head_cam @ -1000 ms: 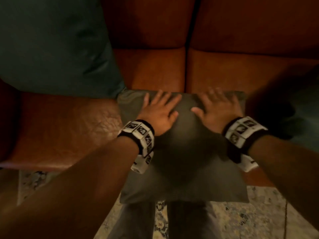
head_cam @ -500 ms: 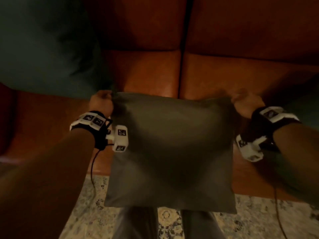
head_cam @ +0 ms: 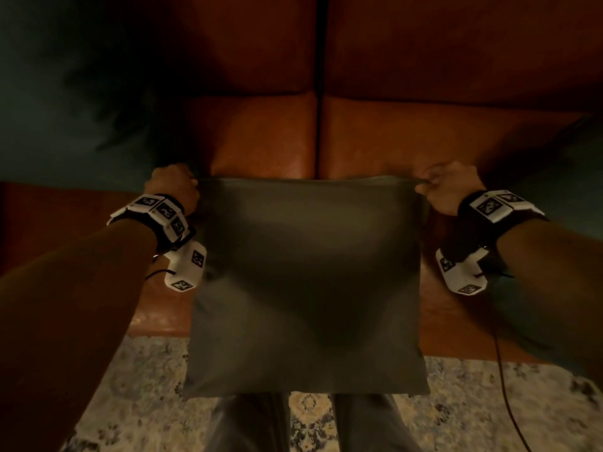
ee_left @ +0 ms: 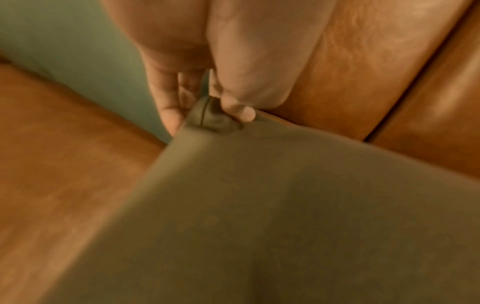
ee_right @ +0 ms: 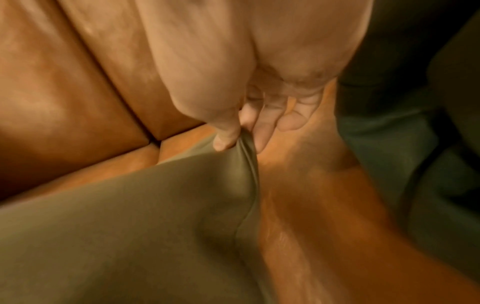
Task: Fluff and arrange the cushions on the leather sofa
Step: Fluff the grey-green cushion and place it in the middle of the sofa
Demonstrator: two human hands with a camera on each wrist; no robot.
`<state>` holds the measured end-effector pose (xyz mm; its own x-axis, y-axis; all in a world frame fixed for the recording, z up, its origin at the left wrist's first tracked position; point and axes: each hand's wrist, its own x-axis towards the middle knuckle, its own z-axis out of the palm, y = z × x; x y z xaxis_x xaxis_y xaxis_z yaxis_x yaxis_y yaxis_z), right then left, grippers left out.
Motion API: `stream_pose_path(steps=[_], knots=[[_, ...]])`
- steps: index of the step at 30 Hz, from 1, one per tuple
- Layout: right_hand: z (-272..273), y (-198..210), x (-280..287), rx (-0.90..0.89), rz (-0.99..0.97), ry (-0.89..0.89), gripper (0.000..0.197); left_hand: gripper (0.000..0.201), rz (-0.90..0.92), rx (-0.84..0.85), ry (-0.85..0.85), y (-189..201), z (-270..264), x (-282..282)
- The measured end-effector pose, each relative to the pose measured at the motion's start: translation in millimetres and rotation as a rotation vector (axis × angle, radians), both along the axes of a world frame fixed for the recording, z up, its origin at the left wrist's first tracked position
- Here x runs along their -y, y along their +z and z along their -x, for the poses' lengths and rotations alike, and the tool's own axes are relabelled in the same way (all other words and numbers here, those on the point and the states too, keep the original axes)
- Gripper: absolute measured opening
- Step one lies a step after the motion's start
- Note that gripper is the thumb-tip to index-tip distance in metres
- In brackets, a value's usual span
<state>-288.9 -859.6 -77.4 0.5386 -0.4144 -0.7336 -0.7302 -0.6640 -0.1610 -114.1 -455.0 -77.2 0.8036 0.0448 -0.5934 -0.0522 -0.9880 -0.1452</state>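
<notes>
- Head view: an olive-grey cushion is held up by its two top corners in front of the brown leather sofa; its top edge is stretched level between the hands and its lower edge hangs over the patterned rug. The left hand is closed over the top left corner and the right hand over the top right corner. A dark teal cushion is propped on the sofa at the left, and another dark cushion is seen at the right edge. White marker-tagged wristbands are worn on both wrists
- Left wrist view: the corner of the olive-grey cushion is pinched between thumb and curled fingers of the left hand; the leather seat lies below, and the teal cushion is beyond the hand
- Right wrist view: the other corner of the olive-grey cushion, bunched into folds, is pinched between the thumb and the fingers of the right hand; the leather seat is beneath and the dark cushion lies to the right
</notes>
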Motion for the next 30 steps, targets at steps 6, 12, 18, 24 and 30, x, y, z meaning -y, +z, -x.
stream_pose_path(steps=[6,12,18,24,30], knots=[[3,7,-11,-0.003,0.058,0.032,0.01,0.027,0.013,0.002,0.059,7,1,6],[12,35,-91,0.331,0.224,0.418,0.045,0.045,0.43,0.204,-0.398,42,56,59],[40,9,-105,0.1,0.159,0.604,0.069,0.067,0.172,-0.131,-0.526,16,132,60],[65,40,-63,0.135,0.215,0.495,0.074,0.068,0.108,0.055,-0.247,50,121,36],[102,25,-155,0.27,0.094,0.663,0.069,0.071,0.218,-0.074,-0.812,38,230,73]])
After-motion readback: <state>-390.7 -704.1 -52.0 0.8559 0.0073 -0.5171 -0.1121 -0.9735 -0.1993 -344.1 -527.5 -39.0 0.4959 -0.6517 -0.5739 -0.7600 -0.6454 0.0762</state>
